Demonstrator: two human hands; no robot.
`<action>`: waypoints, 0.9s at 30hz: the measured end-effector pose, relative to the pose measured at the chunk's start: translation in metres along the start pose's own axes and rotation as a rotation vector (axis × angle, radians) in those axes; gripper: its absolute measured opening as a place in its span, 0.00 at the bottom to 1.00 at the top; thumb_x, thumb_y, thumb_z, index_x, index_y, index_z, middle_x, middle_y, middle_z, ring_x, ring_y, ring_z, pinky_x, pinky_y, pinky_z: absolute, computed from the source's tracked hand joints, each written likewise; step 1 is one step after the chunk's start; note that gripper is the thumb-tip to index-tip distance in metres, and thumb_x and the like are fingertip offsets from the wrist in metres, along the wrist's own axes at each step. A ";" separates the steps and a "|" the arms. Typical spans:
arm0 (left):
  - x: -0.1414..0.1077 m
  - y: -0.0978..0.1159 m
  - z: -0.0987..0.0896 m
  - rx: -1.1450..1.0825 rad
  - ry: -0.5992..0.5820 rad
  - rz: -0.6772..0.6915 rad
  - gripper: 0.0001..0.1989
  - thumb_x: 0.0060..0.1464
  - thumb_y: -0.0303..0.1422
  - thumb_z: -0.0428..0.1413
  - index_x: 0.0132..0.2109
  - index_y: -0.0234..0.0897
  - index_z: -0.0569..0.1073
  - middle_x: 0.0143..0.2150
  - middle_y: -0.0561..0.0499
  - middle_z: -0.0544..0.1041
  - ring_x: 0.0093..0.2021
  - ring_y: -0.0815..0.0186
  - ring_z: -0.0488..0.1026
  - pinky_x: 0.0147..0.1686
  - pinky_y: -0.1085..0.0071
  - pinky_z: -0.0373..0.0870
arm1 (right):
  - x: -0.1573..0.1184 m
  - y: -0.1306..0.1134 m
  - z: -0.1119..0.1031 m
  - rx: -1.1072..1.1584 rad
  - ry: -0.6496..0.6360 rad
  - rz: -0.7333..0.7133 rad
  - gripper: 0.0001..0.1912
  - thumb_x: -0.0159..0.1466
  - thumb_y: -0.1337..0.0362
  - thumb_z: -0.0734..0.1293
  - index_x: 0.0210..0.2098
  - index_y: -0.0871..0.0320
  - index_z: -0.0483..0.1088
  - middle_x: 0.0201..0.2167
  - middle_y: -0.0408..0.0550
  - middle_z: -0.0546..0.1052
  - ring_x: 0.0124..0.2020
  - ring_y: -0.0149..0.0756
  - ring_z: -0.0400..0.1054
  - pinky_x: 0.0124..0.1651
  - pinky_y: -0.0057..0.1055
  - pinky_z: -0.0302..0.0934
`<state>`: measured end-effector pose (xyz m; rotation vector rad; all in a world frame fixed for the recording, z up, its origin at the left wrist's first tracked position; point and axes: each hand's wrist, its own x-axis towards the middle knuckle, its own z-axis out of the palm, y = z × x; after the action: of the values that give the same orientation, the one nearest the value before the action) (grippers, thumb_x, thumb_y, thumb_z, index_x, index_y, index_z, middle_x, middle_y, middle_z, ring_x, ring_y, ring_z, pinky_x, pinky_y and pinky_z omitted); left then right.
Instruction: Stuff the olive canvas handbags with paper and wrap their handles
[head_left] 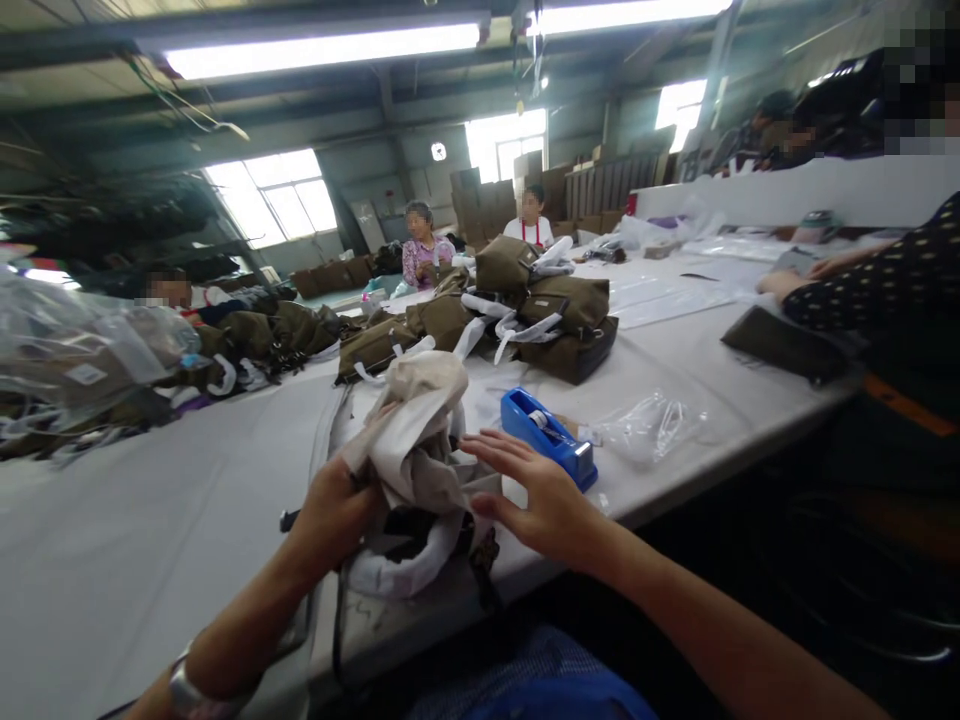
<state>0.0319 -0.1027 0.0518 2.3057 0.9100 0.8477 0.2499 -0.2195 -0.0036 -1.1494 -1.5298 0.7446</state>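
My left hand [337, 510] is closed on a bunched beige cloth [420, 430], which looks like the pulled-out lining of a bag. Under the cloth lies a white-wrapped handle [409, 572], with dark material beside it that is mostly covered. My right hand [529, 490] is at the cloth's right side, fingers stretched out and thumb apart, gripping nothing. Whether its fingertips touch the cloth I cannot tell. A blue tape dispenser [551, 440] stands just beyond my right hand.
Olive bags [570, 310] with white-wrapped handles are piled ahead on the white table [660, 365]. Clear plastic [652, 425] lies right of the dispenser. More bags [262, 335] and plastic wrapping [90, 330] are at left. A co-worker's sleeve [885, 270] reaches in at right near an olive pouch [780, 340].
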 end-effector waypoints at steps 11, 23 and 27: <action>-0.005 0.007 0.001 0.235 -0.342 0.126 0.47 0.54 0.38 0.63 0.75 0.43 0.50 0.75 0.45 0.56 0.73 0.47 0.55 0.69 0.51 0.56 | 0.017 0.020 0.012 0.662 0.045 0.132 0.22 0.62 0.52 0.74 0.53 0.54 0.77 0.48 0.50 0.80 0.52 0.44 0.73 0.58 0.41 0.67; 0.002 -0.009 -0.002 0.178 -0.129 0.031 0.33 0.58 0.34 0.60 0.69 0.40 0.65 0.69 0.47 0.68 0.70 0.53 0.62 0.69 0.59 0.59 | 0.012 0.078 0.028 -0.313 -0.175 -0.177 0.23 0.60 0.76 0.64 0.55 0.62 0.71 0.55 0.58 0.76 0.58 0.47 0.69 0.60 0.40 0.64; 0.005 -0.009 -0.005 0.214 -0.173 0.069 0.33 0.58 0.29 0.58 0.70 0.43 0.63 0.69 0.49 0.68 0.70 0.54 0.62 0.69 0.60 0.60 | 0.022 0.066 0.031 -0.722 -0.399 -0.094 0.32 0.57 0.75 0.69 0.61 0.59 0.67 0.54 0.61 0.77 0.52 0.52 0.73 0.50 0.41 0.71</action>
<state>0.0277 -0.0919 0.0506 2.5608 0.8862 0.5898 0.2390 -0.1727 -0.0631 -1.4857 -2.2813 0.3629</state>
